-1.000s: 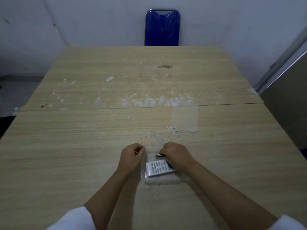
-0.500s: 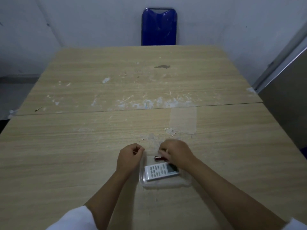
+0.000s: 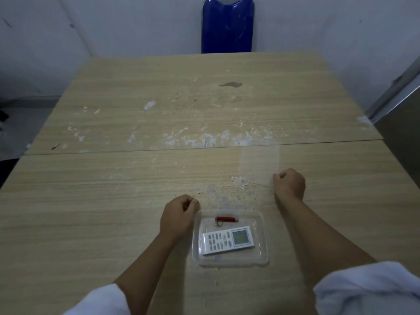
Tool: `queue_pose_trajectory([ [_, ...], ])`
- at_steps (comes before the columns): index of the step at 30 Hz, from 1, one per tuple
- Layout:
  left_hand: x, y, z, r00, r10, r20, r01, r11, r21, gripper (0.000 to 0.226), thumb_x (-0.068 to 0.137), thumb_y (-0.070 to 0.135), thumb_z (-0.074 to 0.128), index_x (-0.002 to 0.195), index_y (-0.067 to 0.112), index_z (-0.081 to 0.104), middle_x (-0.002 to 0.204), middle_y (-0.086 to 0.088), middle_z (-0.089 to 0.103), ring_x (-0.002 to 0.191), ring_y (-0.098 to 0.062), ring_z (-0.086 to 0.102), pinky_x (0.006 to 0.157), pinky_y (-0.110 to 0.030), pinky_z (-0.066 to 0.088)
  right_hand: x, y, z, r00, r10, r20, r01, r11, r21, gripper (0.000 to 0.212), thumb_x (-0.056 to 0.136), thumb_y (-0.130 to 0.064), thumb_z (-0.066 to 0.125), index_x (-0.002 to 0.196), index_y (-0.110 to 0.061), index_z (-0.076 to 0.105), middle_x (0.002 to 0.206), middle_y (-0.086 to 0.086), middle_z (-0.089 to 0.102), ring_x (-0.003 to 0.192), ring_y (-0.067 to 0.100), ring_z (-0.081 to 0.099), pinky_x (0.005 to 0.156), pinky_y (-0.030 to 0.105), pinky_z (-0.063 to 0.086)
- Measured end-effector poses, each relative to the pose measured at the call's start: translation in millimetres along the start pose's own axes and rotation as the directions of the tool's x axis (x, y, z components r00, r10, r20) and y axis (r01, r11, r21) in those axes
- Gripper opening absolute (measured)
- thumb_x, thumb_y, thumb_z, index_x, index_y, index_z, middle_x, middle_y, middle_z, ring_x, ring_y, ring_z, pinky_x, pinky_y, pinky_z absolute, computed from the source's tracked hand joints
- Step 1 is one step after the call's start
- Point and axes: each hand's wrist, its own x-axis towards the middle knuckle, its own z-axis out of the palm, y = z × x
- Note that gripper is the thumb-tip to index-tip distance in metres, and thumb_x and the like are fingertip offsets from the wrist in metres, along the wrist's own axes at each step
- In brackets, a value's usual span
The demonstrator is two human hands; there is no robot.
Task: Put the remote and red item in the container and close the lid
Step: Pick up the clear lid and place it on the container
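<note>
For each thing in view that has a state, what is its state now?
container: open, no lid on
remote: lying inside container
red item: inside container
lid: flat on table
right hand: at lid's corner, grip unclear
left hand: curled beside container

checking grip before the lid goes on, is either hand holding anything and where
The right hand is at the near right corner of the clear flat plastic lid; whether it grips is unclear. The left hand holds nothing.
</note>
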Motion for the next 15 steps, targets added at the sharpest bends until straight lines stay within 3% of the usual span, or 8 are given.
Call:
queue_pose_trajectory([
  [6, 0, 1, 1, 1.000, 0.004, 0.005, -0.004, 1.000, -0.004, 0.018, 0.087, 0.023, 0.055, 0.080, 0.020, 0.071, 0.078, 0.004, 0.071, 0.076, -0.011, 0.064, 0.069, -0.030, 0.050, 3, -6, -2, 0.993, 0.112, 0.032, -0.113, 0.993, 0.025, 0.021, 0.084, -0.009, 0.057, 0.095, 0.003, 0.071, 0.104, 0.025, 0.071, 0.098, 0.038, 0.066, 0.082, 0.037, 0.054],
  [8, 0, 0, 0, 1.000, 0.008, 0.010, -0.008, 1.000, -0.018, 0.018, 0.087, 0.023, 0.055, 0.081, 0.019, 0.071, 0.079, 0.003, 0.071, 0.077, -0.012, 0.065, 0.069, -0.029, 0.050, 1, -9, -7, 0.988, 0.146, 0.042, -0.148, 0.987, 0.062, 0.020, 0.084, -0.007, 0.054, 0.089, 0.004, 0.070, 0.102, 0.026, 0.070, 0.097, 0.039, 0.066, 0.080, 0.037, 0.053],
  [10, -1, 0, -1, 1.000, 0.014, 0.004, -0.014, 1.000, -0.022, 0.017, 0.088, 0.022, 0.054, 0.082, 0.019, 0.071, 0.080, 0.003, 0.071, 0.077, -0.011, 0.065, 0.068, -0.026, 0.049, -3, -10, -13, 0.990, 0.131, 0.050, -0.136, 0.984, 0.118, 0.016, 0.081, -0.006, 0.055, 0.077, -0.002, 0.069, 0.097, 0.025, 0.071, 0.093, 0.039, 0.066, 0.077, 0.036, 0.052],
  [15, 1, 16, -7, 0.996, 0.085, -0.041, -0.087, 0.995, -0.051, 0.013, 0.088, 0.016, 0.057, 0.092, 0.014, 0.069, 0.086, -0.001, 0.069, 0.079, -0.011, 0.062, 0.068, -0.016, 0.047, -10, -18, -26, 0.999, 0.024, 0.022, -0.030, 0.951, 0.307, 0.008, 0.072, -0.011, 0.061, 0.071, -0.006, 0.068, 0.076, 0.015, 0.069, 0.077, 0.031, 0.066, 0.068, 0.032, 0.051],
])
